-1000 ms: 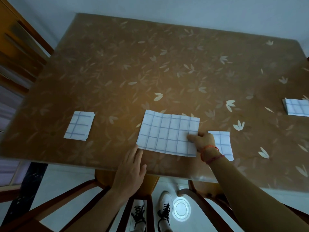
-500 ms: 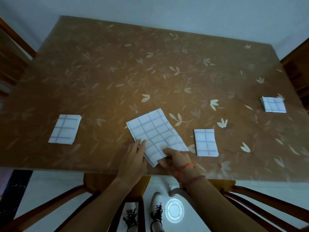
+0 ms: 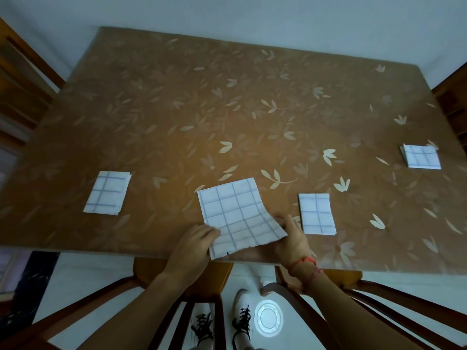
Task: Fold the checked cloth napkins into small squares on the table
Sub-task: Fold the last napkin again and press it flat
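Note:
A white napkin with a blue check (image 3: 236, 215), half folded, lies at the table's near edge with its near end lifted off the surface. My left hand (image 3: 193, 245) grips its near left corner. My right hand (image 3: 292, 239) holds its near right corner, fingers under the raised edge. Three small folded napkins lie flat: one at the left (image 3: 107, 193), one just right of my right hand (image 3: 317, 213), one at the far right (image 3: 420, 160).
The brown table (image 3: 227, 109) has a leaf-patterned cover and reaches the wall at the back. Wooden chairs (image 3: 182, 271) stand under its near edge, with more wooden furniture at both sides. My shoes (image 3: 241, 322) and a round white floor drain (image 3: 267, 318) show below.
The half-folded napkin was turned from lying wide to lying lengthwise and pulled to the near edge. Both hands moved to its near corners and lifted that end.

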